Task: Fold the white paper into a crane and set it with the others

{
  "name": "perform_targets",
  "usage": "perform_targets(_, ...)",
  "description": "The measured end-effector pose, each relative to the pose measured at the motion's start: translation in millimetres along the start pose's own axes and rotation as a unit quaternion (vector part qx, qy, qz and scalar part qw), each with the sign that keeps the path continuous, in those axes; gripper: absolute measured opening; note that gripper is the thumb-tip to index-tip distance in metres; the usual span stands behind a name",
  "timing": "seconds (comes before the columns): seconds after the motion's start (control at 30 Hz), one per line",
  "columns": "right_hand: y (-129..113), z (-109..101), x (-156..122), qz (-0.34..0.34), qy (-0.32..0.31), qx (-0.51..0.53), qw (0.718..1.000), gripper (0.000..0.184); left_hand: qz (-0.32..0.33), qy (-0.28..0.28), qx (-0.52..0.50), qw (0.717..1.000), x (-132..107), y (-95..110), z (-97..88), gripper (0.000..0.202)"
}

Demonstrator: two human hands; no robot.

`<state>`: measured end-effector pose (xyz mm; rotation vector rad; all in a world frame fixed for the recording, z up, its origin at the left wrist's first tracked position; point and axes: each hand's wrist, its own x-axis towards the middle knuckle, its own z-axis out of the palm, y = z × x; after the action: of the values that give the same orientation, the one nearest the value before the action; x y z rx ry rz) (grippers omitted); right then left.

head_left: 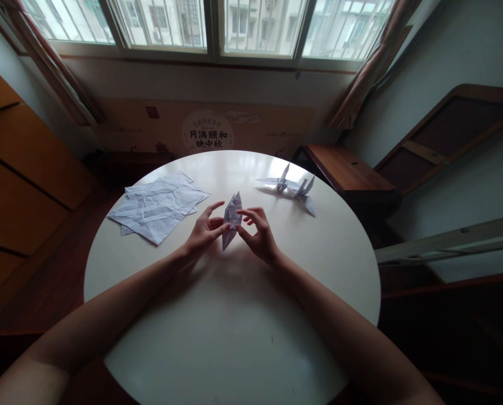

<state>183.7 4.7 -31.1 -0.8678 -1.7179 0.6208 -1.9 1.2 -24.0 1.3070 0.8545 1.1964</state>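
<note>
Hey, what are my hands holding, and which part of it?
A folded paper piece. The left hand holds its left edge, around the middle; the right hand is at its right edge, but whether it grips there is unclear.

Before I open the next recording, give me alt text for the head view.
A person's left hand holds a folded paper piece, the right hand touching it, over a round white table. Creased paper sheets lie at left; two paper cranes stand at right.

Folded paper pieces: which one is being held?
The folded piece between the left hand and right hand; the two paper cranes rest untouched on the table, beyond the right hand.
</note>
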Motion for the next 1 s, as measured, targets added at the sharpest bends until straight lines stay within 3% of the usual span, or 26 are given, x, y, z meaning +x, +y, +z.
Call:
perform_targets(0.17,8,-1,3,0.085,0.001,0.078,0.993,0.042,0.016,-0.009,0.011,1.0,1,-1,-0.8,0.063)
perform_targets(0.43,8,-2,6,0.145,-0.013,0.163,0.976,0.03,0.016,-0.009,0.008,1.0,2,-2,-0.7,0.061)
perform_targets(0.6,9,0,5,0.16,-0.035,0.162,0.973,0.035,0.025,-0.012,0.007,1.0,1,-3,-0.5,0.06)
perform_targets(0.83,15,1,6,0.168,-0.012,0.179,0.969,0.032,0.027,-0.016,0.008,0.999,2,-6,-2.0,0.059)
perform_targets(1.0,14,0,6,0.159,-0.015,0.188,0.969,0.031,0.008,-0.006,-0.01,1.0,3,-6,-2.2,0.047)
